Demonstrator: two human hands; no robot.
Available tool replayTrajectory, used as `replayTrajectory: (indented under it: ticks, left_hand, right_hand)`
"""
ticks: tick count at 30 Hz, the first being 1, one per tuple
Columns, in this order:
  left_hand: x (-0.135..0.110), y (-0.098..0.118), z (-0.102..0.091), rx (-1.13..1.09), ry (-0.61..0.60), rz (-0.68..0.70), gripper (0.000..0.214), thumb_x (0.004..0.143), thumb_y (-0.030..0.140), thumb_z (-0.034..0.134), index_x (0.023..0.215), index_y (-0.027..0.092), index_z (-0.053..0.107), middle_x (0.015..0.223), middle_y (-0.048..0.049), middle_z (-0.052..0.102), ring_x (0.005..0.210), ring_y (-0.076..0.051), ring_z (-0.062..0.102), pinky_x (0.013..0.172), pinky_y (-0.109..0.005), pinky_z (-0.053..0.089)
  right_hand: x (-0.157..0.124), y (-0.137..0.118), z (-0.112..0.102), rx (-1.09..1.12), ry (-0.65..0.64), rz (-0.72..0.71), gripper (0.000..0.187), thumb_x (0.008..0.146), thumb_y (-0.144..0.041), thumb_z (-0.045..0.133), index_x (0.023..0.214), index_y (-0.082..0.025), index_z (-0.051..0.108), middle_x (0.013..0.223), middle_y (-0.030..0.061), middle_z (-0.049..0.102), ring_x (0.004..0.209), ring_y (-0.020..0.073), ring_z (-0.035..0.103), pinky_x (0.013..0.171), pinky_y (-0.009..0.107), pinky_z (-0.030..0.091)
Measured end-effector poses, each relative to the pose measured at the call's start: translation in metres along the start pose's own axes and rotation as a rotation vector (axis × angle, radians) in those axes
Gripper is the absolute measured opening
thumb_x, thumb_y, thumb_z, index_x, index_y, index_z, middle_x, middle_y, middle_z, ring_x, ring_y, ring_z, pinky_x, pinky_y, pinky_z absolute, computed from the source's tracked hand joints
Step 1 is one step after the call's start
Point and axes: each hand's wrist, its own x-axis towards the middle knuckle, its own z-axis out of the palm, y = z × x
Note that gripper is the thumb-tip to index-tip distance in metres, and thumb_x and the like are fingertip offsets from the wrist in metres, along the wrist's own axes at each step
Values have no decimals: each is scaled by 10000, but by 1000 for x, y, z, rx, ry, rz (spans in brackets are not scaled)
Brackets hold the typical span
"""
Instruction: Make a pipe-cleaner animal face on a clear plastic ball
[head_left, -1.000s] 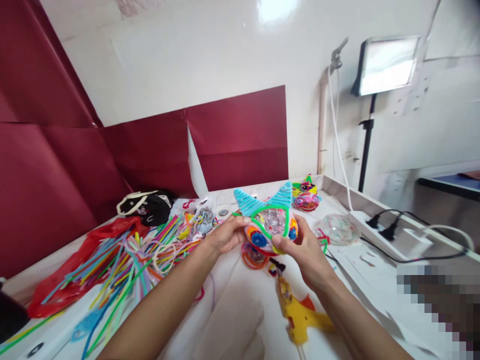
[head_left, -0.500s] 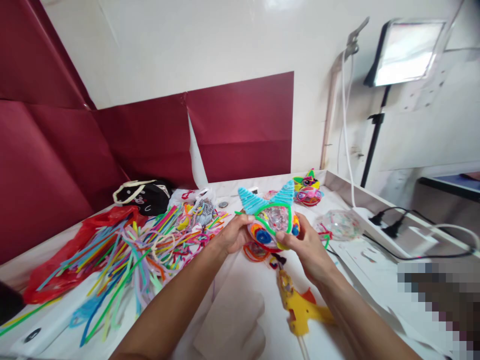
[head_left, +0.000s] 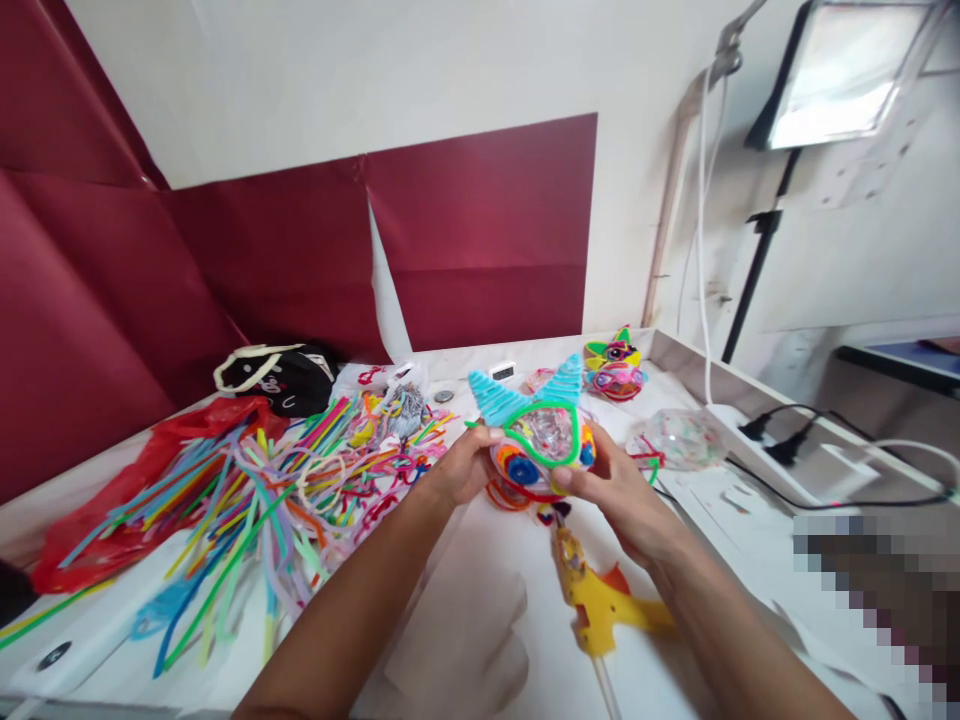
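Between my two hands is a clear plastic craft animal head point(head_left: 531, 462) decorated with pipe cleaners. It has two light-blue pointed ears, a green outline on its front, and blue-and-orange round eyes. My left hand point(head_left: 469, 465) grips its left side, with a green pipe cleaner end sticking out above the fingers. On the other side my right hand point(head_left: 611, 495) holds it, thumb pressed against the lower front. A yellow glue gun point(head_left: 600, 605) lies on the table just below, its nozzle toward the craft head and a glue stick at its rear.
Loose pipe cleaners point(head_left: 255, 510) spread over the left, partly on a red plastic bag point(head_left: 82, 540). Behind them sits a black pouch point(head_left: 292, 385). Finished-looking craft heads point(head_left: 615, 375) stand at the back right, near a clear plastic piece point(head_left: 682, 440). A power strip point(head_left: 780, 460) with plugs lines the right edge.
The camera view has shifted slightly. The craft head is tilted back a little more in my hands; both hands keep their grip on it.
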Motion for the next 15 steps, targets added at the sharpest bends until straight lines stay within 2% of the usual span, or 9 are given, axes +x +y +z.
replayTrajectory:
  ticks: [10,15]
  left_hand:
    - [-1,-3,-2,12,2,-6,317,622,340,655,837,110,690,782,-94,727,793,-271,670,705,-348,514]
    - [0,-2,-1,-28,6,13,329,628,325,642,887,125,680,796,-76,726,830,-271,675,748,-360,515]
  right_hand:
    - [0,0,-1,-14,-11,18,598,675,-370,771,1227,-260,571,1116,35,674,991,241,621,880,366,494]
    - [0,-1,-2,-14,-27,32,648,667,-380,783,1258,-257,547,1180,47,658,1079,253,598,924,389,476]
